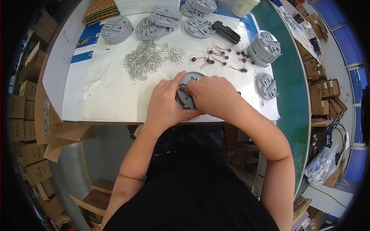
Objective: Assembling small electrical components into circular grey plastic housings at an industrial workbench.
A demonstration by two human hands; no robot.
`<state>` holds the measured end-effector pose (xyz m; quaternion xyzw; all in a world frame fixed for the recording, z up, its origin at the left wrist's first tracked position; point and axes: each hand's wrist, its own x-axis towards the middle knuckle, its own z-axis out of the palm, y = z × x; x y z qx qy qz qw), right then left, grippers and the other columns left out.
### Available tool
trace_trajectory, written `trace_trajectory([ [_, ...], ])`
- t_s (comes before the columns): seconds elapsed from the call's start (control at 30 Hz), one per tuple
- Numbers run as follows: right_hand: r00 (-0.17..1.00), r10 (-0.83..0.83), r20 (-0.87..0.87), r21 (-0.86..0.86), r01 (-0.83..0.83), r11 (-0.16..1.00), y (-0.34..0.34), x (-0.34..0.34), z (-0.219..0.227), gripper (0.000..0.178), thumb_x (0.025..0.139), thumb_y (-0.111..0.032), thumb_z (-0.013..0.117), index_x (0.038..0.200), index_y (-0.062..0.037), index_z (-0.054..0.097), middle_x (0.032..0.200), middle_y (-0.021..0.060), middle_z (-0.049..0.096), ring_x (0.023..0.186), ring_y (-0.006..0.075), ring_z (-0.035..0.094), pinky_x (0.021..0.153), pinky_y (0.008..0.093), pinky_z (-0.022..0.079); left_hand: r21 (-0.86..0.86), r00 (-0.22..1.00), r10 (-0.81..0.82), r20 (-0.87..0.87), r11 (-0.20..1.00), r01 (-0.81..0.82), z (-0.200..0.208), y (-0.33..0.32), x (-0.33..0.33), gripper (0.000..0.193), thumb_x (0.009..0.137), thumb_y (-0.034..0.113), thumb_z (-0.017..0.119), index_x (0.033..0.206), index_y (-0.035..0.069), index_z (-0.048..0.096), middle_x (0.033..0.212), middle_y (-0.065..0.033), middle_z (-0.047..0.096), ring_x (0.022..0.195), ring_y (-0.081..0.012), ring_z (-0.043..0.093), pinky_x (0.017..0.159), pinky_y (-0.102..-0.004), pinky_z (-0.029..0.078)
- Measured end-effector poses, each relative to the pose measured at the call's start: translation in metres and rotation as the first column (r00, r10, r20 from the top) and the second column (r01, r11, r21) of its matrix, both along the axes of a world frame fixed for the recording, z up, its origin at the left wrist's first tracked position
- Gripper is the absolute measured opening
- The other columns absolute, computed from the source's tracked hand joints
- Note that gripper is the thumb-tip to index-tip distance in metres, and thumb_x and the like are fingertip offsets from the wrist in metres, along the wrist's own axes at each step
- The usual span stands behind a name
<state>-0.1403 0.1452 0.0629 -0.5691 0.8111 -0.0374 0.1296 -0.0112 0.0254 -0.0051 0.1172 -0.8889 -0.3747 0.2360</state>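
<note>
A round grey plastic base [186, 102] with slots and small openings is held at the table's near edge. My left hand [163, 104] wraps round its left side, fingers at the far rim and thumb along the near rim. Over the right part of the base, my right hand [214, 94] is closed, its curled fingertips pressed down into the middle. Whether those fingertips pinch a small part is hidden. Beyond my hands lies a heap of small shiny metal pieces [142, 61]. Small black parts with red and dark wires [210, 61] are scattered to the right of it.
Stacks of similar grey bases [116, 30] stand along the back, with another stack [264, 48] and a single base [266, 85] at the right. A black tool-like object [226, 32] lies at the back. A pale tub [244, 7] stands behind. Cardboard boxes [36, 173] fill the left side.
</note>
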Motion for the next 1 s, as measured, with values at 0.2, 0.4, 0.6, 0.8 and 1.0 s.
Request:
trace_trajectory([
  [0.2, 0.999, -0.032, -0.011, -0.004, 0.032, 0.999, 0.003, 0.005, -0.003, 0.011, 0.090, -0.017, 0.069, 0.092, -0.0098, 0.076, 0.083, 0.0151, 0.075, 0.074, 0.0355, 0.074, 0.064, 0.0462, 0.059, 0.000, 1.000, -0.003, 0.008, 1.000, 0.003, 0.000, 0.000, 0.002, 0.105, 0.054, 0.041, 0.101, 0.140, -0.002, 0.059, 0.106, -0.0143, 0.071, 0.097, -0.0318, 0.064, 0.092, -0.0427, 0.051],
  [0.4, 0.999, 0.010, 0.049, -0.056, -0.007, 0.998, 0.020, -0.008, 0.000, 0.020, 0.099, -0.023, 0.064, 0.090, -0.0069, 0.072, 0.075, 0.0167, 0.071, 0.068, 0.0383, 0.071, 0.062, 0.0490, 0.056, 0.003, 0.999, -0.033, 0.030, 0.999, 0.033, 0.000, -0.002, 0.004, 0.108, 0.055, 0.040, 0.101, 0.144, -0.001, 0.056, 0.109, -0.0146, 0.071, 0.098, -0.0322, 0.063, 0.093, -0.0426, 0.051],
  [0.6, 0.997, 0.005, 0.070, -0.099, 0.002, 0.995, 0.028, -0.002, 0.003, 0.028, 0.103, -0.028, 0.061, 0.088, -0.0048, 0.068, 0.070, 0.0176, 0.069, 0.066, 0.0396, 0.070, 0.061, 0.0514, 0.055, 0.186, 0.994, -0.102, 0.038, 0.978, 0.093, -0.004, -0.012, 0.011, 0.111, 0.053, 0.031, 0.103, 0.152, 0.010, 0.057, 0.100, -0.0080, 0.063, 0.089, -0.0233, 0.059, 0.085, -0.0369, 0.052],
  [0.8, 1.000, -0.018, -0.003, -0.043, 0.018, 0.999, 0.016, 0.004, 0.003, 0.028, 0.103, -0.028, 0.062, 0.086, -0.0056, 0.066, 0.066, 0.0168, 0.067, 0.063, 0.0402, 0.068, 0.058, 0.0511, 0.052, 0.201, 0.996, -0.083, 0.031, 0.977, 0.075, -0.007, -0.010, 0.010, 0.109, 0.052, 0.030, 0.103, 0.150, 0.012, 0.059, 0.100, -0.0068, 0.062, 0.087, -0.0210, 0.060, 0.081, -0.0357, 0.053],
  [1.0, 0.999, -0.002, -0.054, -0.044, 0.000, 0.999, 0.014, 0.001, 0.002, 0.028, 0.103, -0.027, 0.063, 0.083, -0.0069, 0.062, 0.062, 0.0158, 0.063, 0.059, 0.0412, 0.063, 0.054, 0.0513, 0.048, 0.194, 0.997, -0.075, 0.020, 0.979, 0.070, -0.006, -0.012, 0.009, 0.109, 0.052, 0.032, 0.103, 0.149, 0.012, 0.059, 0.096, -0.0073, 0.063, 0.086, -0.0214, 0.060, 0.081, -0.0359, 0.053],
])
